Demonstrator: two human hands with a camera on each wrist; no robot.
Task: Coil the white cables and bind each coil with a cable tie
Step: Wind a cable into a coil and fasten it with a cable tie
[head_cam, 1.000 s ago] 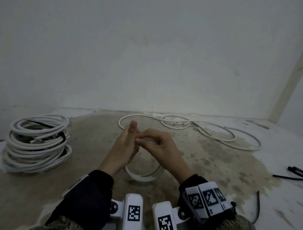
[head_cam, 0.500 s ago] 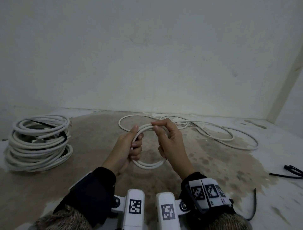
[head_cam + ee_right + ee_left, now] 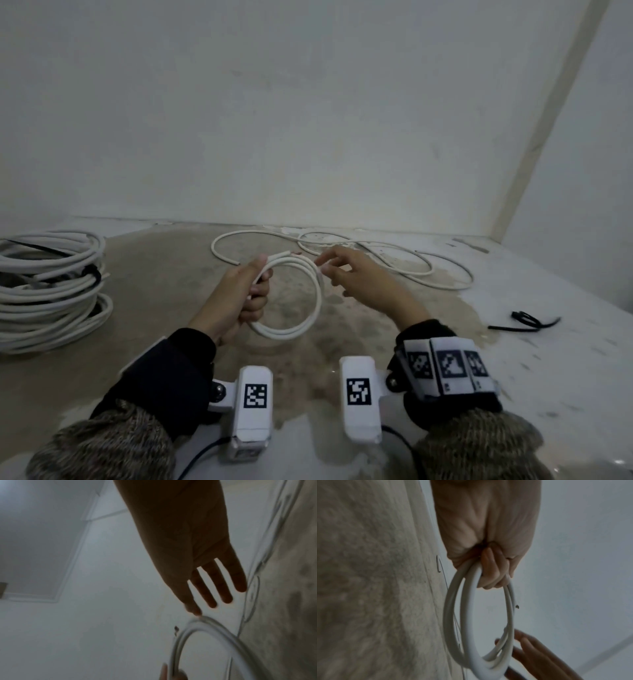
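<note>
My left hand (image 3: 250, 291) grips a small coil of white cable (image 3: 317, 301) at its left side, fingers curled round the loops (image 3: 494, 574). The coil (image 3: 471, 622) hangs upright in the air in front of me, about two turns, with one cut end poking out at the top. My right hand (image 3: 342, 270) is open beside the coil's right edge, fingers straight and spread (image 3: 214, 588), fingertips near the cable (image 3: 223, 631) but holding nothing. More white cable (image 3: 394, 260) lies loose on the floor behind the hands.
A stack of bound white coils (image 3: 48, 287) sits on the floor at far left. Black cable ties (image 3: 524, 320) lie on the floor to the right. A plain wall stands close behind, with a corner at the right.
The right hand has let go of the coil and spread its fingers, drawing away to the right. The left hand keeps its grip and the coil has opened into a rounder loop.
</note>
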